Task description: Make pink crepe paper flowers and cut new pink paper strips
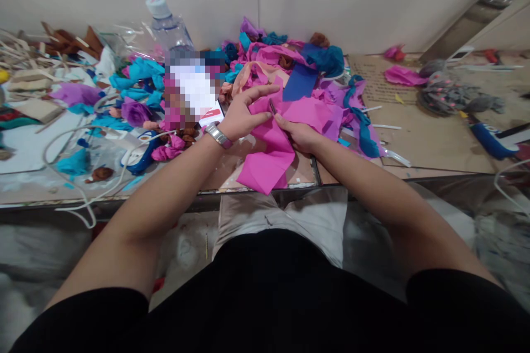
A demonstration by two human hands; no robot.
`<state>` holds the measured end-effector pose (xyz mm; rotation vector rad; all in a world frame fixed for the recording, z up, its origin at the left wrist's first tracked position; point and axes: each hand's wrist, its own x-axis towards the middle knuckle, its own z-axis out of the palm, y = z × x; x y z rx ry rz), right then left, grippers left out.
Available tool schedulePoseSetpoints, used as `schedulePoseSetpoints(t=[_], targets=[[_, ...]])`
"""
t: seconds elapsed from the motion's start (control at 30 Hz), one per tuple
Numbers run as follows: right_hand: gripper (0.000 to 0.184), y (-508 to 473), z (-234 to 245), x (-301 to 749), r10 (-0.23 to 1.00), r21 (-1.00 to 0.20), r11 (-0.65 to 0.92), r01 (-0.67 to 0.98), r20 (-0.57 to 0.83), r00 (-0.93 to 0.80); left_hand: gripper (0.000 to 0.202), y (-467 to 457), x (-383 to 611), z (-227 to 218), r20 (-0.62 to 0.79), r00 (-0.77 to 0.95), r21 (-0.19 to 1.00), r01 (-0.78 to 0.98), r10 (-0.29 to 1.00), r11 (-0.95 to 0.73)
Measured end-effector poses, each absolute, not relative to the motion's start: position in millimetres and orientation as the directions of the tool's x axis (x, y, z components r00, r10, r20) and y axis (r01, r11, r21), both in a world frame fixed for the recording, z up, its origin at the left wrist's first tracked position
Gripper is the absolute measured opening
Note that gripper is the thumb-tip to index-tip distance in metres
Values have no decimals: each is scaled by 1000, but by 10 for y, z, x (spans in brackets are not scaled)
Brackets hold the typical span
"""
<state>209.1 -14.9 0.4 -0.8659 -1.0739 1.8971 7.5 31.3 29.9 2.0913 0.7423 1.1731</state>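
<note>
A large pink paper sheet (269,154) lies at the table's front edge and hangs a little over it. My left hand (244,113), with a metal watch on the wrist, pinches the sheet's upper edge between thumb and forefinger while the other fingers spread above it. My right hand (300,135) rests on the sheet from the right, fingers closed around a thin dark tool (272,106) whose tip meets the paper by the left thumb. I cannot make out what the tool is.
Heaps of pink, purple and blue crepe paper scraps (306,66) and paper flowers (134,113) cover the table (430,143). A plastic water bottle (168,25) stands behind. A white cable (83,198) loops at the left. Grey fabric (449,94) lies right.
</note>
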Motion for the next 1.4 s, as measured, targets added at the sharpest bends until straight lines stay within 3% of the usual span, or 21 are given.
schedulePoseSetpoints(t=[0.23, 0.97, 1.4], targets=[[34, -190, 116, 2074, 874, -893, -380, -241, -261, -409, 69, 325, 59, 288, 535, 464, 724, 179, 706, -667], [40, -116, -23, 2107, 885, -925, -359, -124, -294, -362, 75, 300, 92, 256, 521, 546, 730, 114, 657, -674], [34, -149, 50, 2075, 884, -904, -382, -195, -296, -361, 77, 281, 108, 265, 485, 546, 761, 122, 683, -637]])
